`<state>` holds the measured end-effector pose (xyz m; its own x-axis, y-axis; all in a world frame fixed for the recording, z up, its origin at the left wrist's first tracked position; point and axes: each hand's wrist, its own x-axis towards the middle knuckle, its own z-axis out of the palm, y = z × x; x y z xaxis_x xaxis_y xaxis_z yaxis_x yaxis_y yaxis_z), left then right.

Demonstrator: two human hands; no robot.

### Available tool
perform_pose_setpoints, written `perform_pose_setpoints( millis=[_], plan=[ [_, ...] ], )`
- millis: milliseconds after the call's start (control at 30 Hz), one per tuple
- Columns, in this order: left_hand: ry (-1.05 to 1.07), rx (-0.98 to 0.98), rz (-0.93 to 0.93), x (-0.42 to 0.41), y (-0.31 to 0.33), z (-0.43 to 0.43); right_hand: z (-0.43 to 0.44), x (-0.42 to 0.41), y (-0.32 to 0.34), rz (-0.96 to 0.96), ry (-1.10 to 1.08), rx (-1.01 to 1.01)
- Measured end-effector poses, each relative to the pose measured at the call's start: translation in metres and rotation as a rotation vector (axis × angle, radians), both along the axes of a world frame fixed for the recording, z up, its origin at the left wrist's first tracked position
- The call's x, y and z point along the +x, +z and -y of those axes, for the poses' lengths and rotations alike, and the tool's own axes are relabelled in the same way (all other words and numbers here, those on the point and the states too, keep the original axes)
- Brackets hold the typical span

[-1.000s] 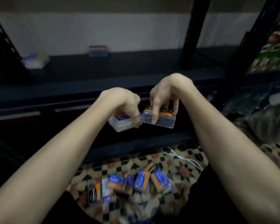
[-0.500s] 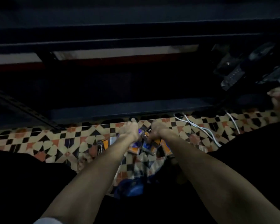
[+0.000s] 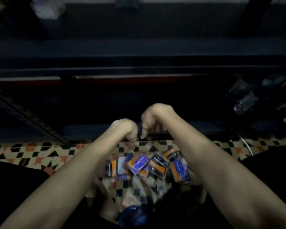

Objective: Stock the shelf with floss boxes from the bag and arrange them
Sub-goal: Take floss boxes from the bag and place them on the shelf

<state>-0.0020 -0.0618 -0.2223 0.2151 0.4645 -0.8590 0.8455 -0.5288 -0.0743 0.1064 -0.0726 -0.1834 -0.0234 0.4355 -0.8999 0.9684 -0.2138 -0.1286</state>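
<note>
Left hand (image 3: 126, 129) and right hand (image 3: 151, 120) hover above the floss boxes (image 3: 144, 162). Right hangs loose, empty; left's grip, can't tell.

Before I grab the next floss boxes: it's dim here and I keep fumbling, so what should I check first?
Floss boxes within reach: ok, a pile lies on the tiled floor between the forearms.
Left hand free: cannot tell, fingers curl downward, blurred.
Right hand free: cannot tell, same pose.
Bag open at the mouth: cannot tell, the clear plastic is blurred.
Shelf has space: ok, bare dark board shows.
White cable out of the way: ok, off to the right of the pile.
</note>
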Motion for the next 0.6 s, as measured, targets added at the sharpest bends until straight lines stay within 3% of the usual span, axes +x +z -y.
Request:
perform_pose_setpoints(
  millis=[167,333,467,600],
  plan=[
    [0.006,0.13,0.206,-0.041,0.155,-0.023,-0.018,-0.034,0.15,-0.21,0.002,0.208],
    [0.072,0.515,0.436,-0.09,0.275,-0.043,-0.033,-0.05,0.249,-0.382,0.028,0.568],
    [0.261,0.874,0.518,-0.113,0.298,-0.089,-0.088,-0.051,0.26,-0.332,-0.041,0.874],
    [0.35,1.002,0.477,-0.117,0.268,-0.146,-0.149,-0.035,0.235,-0.044,0.021,1.176]
  ],
)
